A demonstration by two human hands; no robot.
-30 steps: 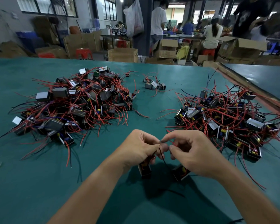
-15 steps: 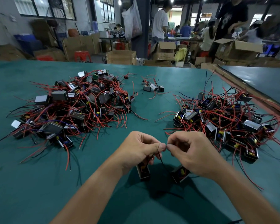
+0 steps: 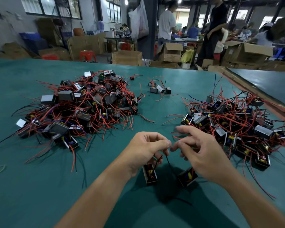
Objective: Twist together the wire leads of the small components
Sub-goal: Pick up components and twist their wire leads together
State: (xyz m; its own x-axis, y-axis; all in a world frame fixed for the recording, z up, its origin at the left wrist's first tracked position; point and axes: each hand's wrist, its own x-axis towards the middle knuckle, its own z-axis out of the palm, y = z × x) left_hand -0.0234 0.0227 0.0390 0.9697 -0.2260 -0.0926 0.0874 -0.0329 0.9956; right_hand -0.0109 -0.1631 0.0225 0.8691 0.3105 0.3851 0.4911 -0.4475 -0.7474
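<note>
Two small black box-shaped components hang by their thin dark leads in front of me: one component (image 3: pixel 149 174) under my left hand, the other component (image 3: pixel 187 176) under my right wrist. My left hand (image 3: pixel 146 148) pinches the joined leads (image 3: pixel 167 143) between thumb and forefinger. My right hand (image 3: pixel 199 149) is just to the right, its fingers spread and loosely bent, holding nothing; its fingertips are close to the leads.
A big heap of components with red wires (image 3: pixel 82 104) lies at the left of the green table (image 3: pixel 31 186), another heap (image 3: pixel 234 120) at the right, and a small cluster (image 3: pixel 160 88) at the far middle. A rubber band (image 3: pixel 0 168) lies at the left edge. People and cardboard boxes stand beyond.
My right hand has let go of the leads and spread its fingers. My left hand keeps its pinch. The two components still hang below.
</note>
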